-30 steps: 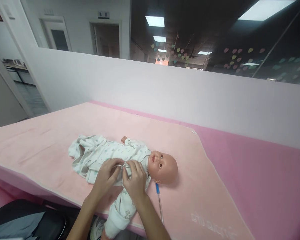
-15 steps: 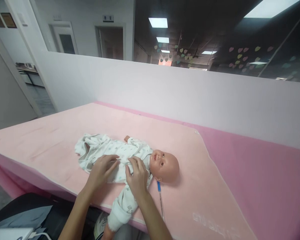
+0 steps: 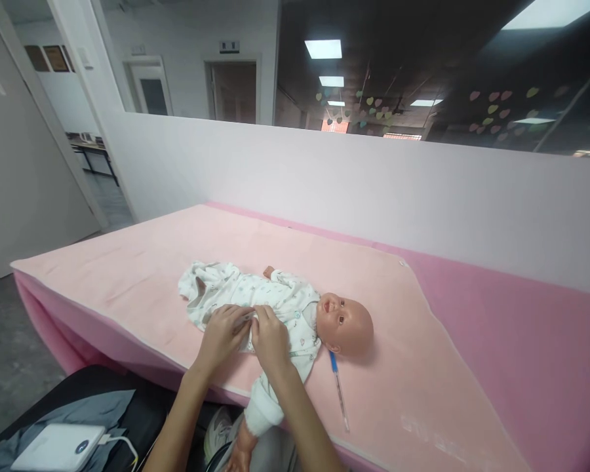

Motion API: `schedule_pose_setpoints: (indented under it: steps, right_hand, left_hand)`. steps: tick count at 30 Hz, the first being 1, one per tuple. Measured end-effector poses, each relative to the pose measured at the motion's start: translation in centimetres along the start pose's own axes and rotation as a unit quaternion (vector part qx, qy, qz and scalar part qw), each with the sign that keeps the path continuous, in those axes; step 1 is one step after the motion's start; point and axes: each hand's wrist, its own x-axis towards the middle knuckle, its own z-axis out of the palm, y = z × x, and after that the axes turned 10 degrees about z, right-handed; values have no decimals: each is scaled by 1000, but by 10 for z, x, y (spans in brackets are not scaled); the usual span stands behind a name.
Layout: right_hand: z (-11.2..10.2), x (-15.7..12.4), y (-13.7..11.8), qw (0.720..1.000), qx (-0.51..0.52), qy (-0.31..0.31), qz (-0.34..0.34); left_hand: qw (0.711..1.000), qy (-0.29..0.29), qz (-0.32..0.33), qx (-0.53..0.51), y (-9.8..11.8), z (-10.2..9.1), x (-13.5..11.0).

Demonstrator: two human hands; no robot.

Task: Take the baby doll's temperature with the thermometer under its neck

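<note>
A baby doll (image 3: 345, 322) lies on its back on a pale pink towel (image 3: 152, 269), head to the right. It wears a white printed sleepsuit (image 3: 255, 295). My left hand (image 3: 223, 335) and my right hand (image 3: 270, 339) meet over the doll's near side, at the waist. Both have fingers curled and pinching the sleepsuit's front edge. One sleeved doll arm (image 3: 260, 413) hangs over the table's near edge.
A thin thermometer with a blue tip (image 3: 339, 388) lies on the towel just below the doll's head. A darker pink mat (image 3: 521, 328) covers the table under the towel. A white wall runs behind. A white power bank (image 3: 59, 447) rests on my lap, bottom left.
The view has shifted, so the doll sits further right in frame. My hands moved from the doll's chest down toward its waist and closed on the cloth again.
</note>
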Motion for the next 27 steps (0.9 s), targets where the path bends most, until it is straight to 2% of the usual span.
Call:
schedule_pose_setpoints:
  steps: [4, 8, 13, 21, 27]
  right_hand:
    - [5, -2, 5, 997, 74, 14, 16]
    - [6, -4, 7, 993, 113, 19, 20]
    - [8, -4, 8, 990, 137, 26, 23]
    - [6, -4, 7, 989, 141, 28, 25]
    - [7, -3, 6, 994, 100, 33, 28]
  left_hand:
    - [999, 45, 0, 21, 4, 7, 2]
    - [998, 52, 16, 1, 4, 7, 2]
    - [991, 106, -41, -69, 3, 8, -8]
    - [996, 65, -30, -53, 7, 10, -4]
    - [997, 50, -49, -23, 11, 11, 4]
